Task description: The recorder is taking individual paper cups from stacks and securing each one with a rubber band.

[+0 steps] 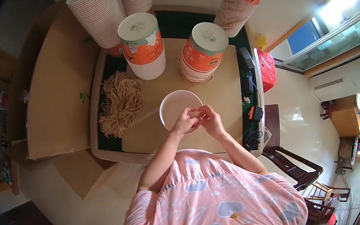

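Note:
A white paper bucket stands with its mouth up on the cardboard sheet in front of me. My left hand reaches over its near right rim, fingers closed in a pinch. Beside it, my right hand is pinched too, and the fingertips of both hands meet over the bucket's right side. What they hold between them is too small to make out. A loose bundle of tan cords lies to the left. Beyond the bucket stand an upside-down stack of orange printed buckets and another such stack, with tan cords about its lower part.
Taller bucket stacks rise at the back left and back right. A big open cardboard box flanks the table's left side. Black adapters with cables line the right edge. A red plastic stool and dark wooden chair stand beyond.

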Tool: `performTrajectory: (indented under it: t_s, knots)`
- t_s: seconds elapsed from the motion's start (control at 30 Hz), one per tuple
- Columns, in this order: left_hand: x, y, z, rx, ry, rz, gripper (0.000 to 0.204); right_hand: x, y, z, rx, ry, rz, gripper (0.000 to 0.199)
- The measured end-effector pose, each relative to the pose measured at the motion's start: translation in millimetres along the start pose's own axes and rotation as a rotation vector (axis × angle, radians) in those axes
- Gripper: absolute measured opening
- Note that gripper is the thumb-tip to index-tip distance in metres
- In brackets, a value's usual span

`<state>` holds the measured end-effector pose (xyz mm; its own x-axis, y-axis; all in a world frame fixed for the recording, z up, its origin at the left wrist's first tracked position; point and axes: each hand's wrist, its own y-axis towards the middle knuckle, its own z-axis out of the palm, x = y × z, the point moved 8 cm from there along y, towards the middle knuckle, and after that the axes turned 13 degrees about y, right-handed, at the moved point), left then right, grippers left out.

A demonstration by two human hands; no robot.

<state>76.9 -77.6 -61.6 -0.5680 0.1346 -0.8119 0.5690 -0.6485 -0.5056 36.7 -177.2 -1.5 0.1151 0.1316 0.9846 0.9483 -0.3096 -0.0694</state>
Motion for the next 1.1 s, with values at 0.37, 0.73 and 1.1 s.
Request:
performTrajectory:
  t_s: [0.37,0.73,1.1]
  knots:
    - [26.1,11.3,-16.5,-0.072,-0.278,-0.082,0.033,4.3,5.3,-3.5,0.082,-0.037,-0.030,0.025]
    - [1.4,4.3,-7.5,-0.209,0.285,0.224,0.010,-18.4,5.0,-4.7,0.063,0.476,0.209,0.014]
    - [3.8,6.7,-11.3,-0.305,0.488,0.342,0.007,41.1,19.1,-4.3,0.314,-0.191,-0.085,0.020]
